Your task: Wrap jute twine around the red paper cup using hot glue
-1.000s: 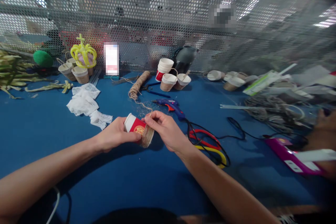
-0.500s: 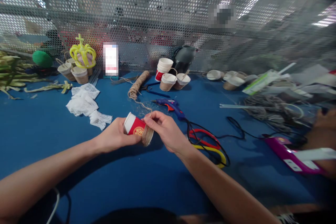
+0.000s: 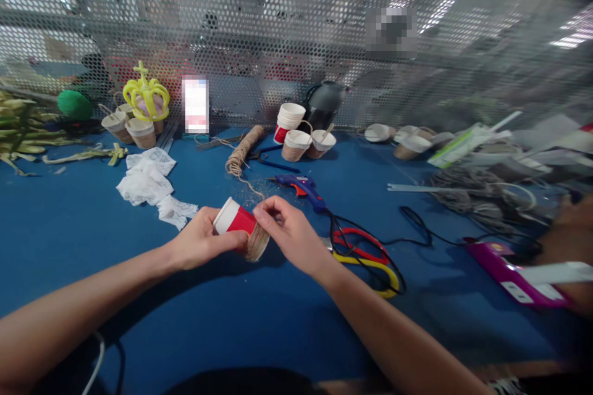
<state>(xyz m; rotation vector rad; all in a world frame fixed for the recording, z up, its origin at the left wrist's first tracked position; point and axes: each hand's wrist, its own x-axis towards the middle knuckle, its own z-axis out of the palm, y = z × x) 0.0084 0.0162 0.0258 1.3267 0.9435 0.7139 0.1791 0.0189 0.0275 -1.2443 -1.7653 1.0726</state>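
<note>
A red and white paper cup (image 3: 234, 221) lies on its side in my hands above the blue table (image 3: 69, 228). Jute twine is wound round its base end (image 3: 258, 242). My left hand (image 3: 200, 239) grips the cup's body from the left, fingers curled round it. My right hand (image 3: 287, 231) pinches the twine against the wrapped end. A strand of twine runs from the cup back to a twine spool (image 3: 241, 151) lying farther up the table.
A blue glue gun (image 3: 301, 186) with its black cord lies just behind my right hand, beside red and yellow loops (image 3: 370, 256). White lace scraps (image 3: 148, 184), stacked cups (image 3: 290, 120), twine-wrapped cups (image 3: 296, 143) and a yellow crown (image 3: 147, 94) stand along the mesh wall. Another person's hand (image 3: 572, 213) shows at right.
The cup has turned in my hands, so its printed emblem no longer shows, and it has shifted slightly to the left. My right hand stays pinched at the twine.
</note>
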